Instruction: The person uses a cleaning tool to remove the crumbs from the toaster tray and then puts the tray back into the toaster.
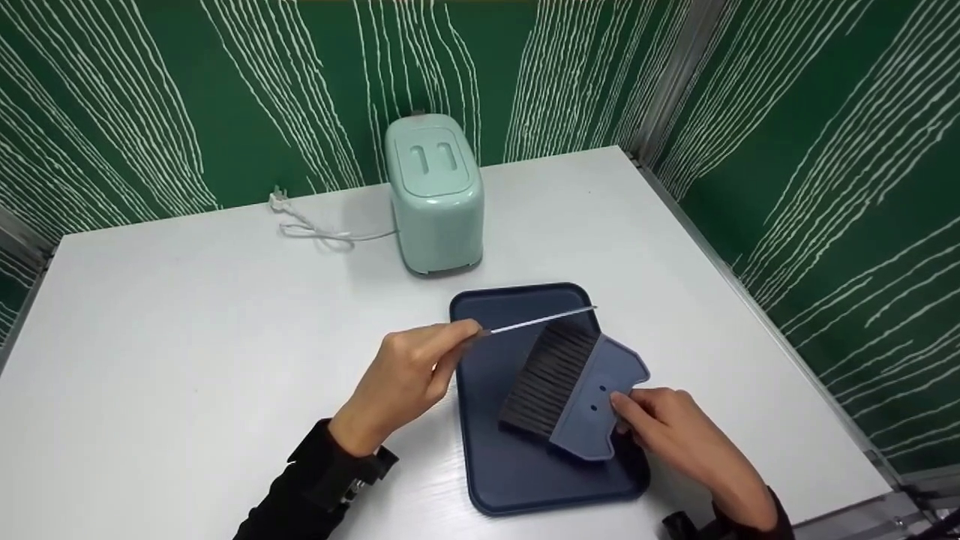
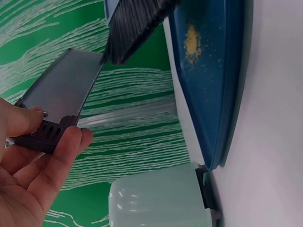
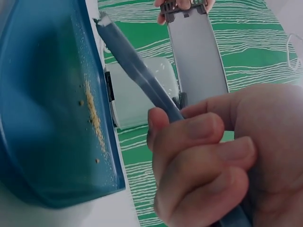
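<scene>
My left hand (image 1: pixel 409 367) pinches the dark slotted handle of a toaster crumb tray (image 2: pixel 66 85), a thin metal plate. From the head view, the plate shows nearly edge-on above the far half of a navy serving tray (image 1: pixel 510 480). A blue brush (image 1: pixel 592 397) with long black bristles is gripped at its flat handle by my right hand (image 1: pixel 682 435). Its bristles point left over the serving tray, and in the left wrist view their tips come right at the metal plate's edge. Yellowish crumbs (image 3: pixel 96 120) lie scattered on the serving tray.
A mint-green toaster (image 1: pixel 442 217) stands beyond the serving tray, toward the back of the white table (image 1: pixel 187 337). Its white cord and plug (image 1: pixel 322 232) lie to its left. Green walls (image 1: pixel 480 75) with white streaks border the table behind and on the right.
</scene>
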A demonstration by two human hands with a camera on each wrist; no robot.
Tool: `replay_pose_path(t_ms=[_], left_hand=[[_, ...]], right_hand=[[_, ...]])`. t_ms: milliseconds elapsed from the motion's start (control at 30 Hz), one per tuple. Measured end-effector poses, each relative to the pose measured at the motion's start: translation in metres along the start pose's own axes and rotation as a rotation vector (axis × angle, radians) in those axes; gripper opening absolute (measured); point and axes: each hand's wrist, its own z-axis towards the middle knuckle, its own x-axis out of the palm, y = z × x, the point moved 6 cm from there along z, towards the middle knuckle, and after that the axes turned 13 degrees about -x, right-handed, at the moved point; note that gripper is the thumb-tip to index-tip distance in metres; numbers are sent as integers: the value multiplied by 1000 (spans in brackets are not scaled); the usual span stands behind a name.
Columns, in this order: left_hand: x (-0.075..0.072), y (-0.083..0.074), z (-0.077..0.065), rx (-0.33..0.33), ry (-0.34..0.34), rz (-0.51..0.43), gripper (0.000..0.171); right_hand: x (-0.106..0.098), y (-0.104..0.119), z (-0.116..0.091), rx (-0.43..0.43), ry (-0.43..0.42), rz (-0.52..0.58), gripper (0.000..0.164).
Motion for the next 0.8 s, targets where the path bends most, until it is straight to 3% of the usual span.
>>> replay_pose_path(t_ms=[133, 267, 400, 500, 667, 800], left_hand=[[-1, 4, -1, -37, 11, -1, 15], [-1, 12, -1, -149, 44, -45, 16], [-1, 20, 0, -270, 60, -117, 20], [-1, 23, 0, -325, 66, -158, 21], [3, 24, 0, -363, 105, -218, 21], [7, 21, -1, -363, 158, -281, 22]], right_hand=[[3, 7, -2, -52, 40, 5, 43], [1, 16, -5, -120, 11, -40, 42], [-5, 25, -8, -186, -102, -95, 42], [-9, 30, -10, -242, -207, -94, 41], [-14, 39, -8, -356, -345, -11, 41], [-13, 43, -2, -387, -389, 55, 39]])
